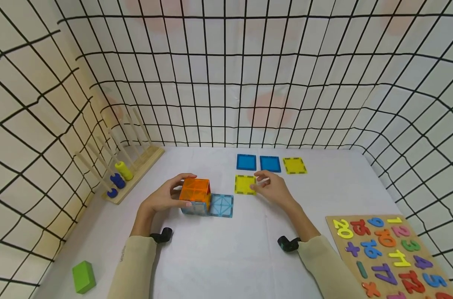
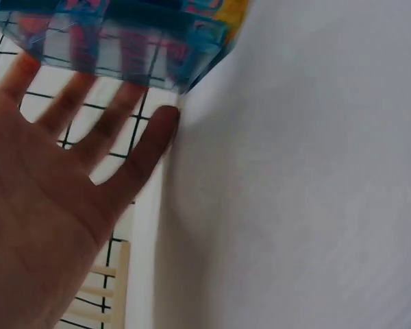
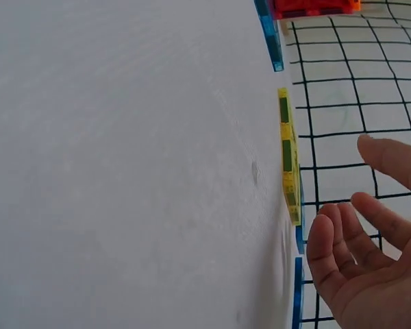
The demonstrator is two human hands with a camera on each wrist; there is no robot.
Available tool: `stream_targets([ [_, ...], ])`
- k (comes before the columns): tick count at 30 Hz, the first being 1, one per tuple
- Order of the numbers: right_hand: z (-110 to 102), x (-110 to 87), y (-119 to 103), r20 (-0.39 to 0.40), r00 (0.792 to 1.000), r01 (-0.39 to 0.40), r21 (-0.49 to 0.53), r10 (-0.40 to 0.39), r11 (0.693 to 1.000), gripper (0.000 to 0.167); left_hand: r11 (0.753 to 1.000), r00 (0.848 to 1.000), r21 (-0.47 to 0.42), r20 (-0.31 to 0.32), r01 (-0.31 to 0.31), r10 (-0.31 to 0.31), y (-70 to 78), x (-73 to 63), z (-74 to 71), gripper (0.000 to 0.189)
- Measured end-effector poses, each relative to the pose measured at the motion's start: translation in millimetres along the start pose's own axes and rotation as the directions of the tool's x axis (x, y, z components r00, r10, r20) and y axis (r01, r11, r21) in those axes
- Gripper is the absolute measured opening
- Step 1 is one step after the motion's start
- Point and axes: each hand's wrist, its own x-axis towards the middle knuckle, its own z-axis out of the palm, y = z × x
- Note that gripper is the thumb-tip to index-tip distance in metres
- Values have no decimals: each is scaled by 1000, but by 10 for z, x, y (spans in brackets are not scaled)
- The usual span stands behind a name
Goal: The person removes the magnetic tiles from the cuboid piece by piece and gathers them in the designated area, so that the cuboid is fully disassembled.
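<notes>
My left hand (image 1: 165, 195) holds a box of translucent magnetic tiles (image 1: 194, 190) between its thumb and fingers. The thumb lies along the near side, the fingers at the far left. The box has an orange top and a light-blue front. A light-blue tile (image 1: 221, 205) lies flat against its right side. Just right of a yellow tile (image 1: 244, 185), my right hand (image 1: 273, 187) hovers with fingers loosely bent. In the right wrist view that hand (image 3: 370, 253) has nothing between thumb and fingers, and the yellow tile (image 3: 288, 157) lies on the table.
Behind are two blue tiles (image 1: 246, 162) and another yellow tile (image 1: 294, 165). A wooden peg stand (image 1: 140, 170) is at left, a green block (image 1: 83, 277) at near left. A number puzzle board (image 1: 361, 249) lies at right. Black wire mesh (image 1: 226, 84) surrounds the table.
</notes>
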Motion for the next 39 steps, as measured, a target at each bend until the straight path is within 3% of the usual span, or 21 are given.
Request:
stream_targets([
  [5,-5,-108,-18,30,998,63,20,-63,998,54,1000,999,-5,-33,-28,28,-36,-1,18,74],
  [14,103,-228,-167,60,985,160,12,-161,987,57,998,998,43,-54,-37,39,27,47,39,74],
  [22,302,-234,-303,126,980,161,-24,-157,987,61,995,995,97,-96,-30,39,53,81,115,71],
  [29,395,-232,-390,199,962,193,-19,-186,981,74,997,996,81,-83,-8,15,81,106,165,66],
  [39,483,-194,-437,239,948,230,-45,-213,972,77,998,997,67,-79,17,-12,122,109,168,65],
])
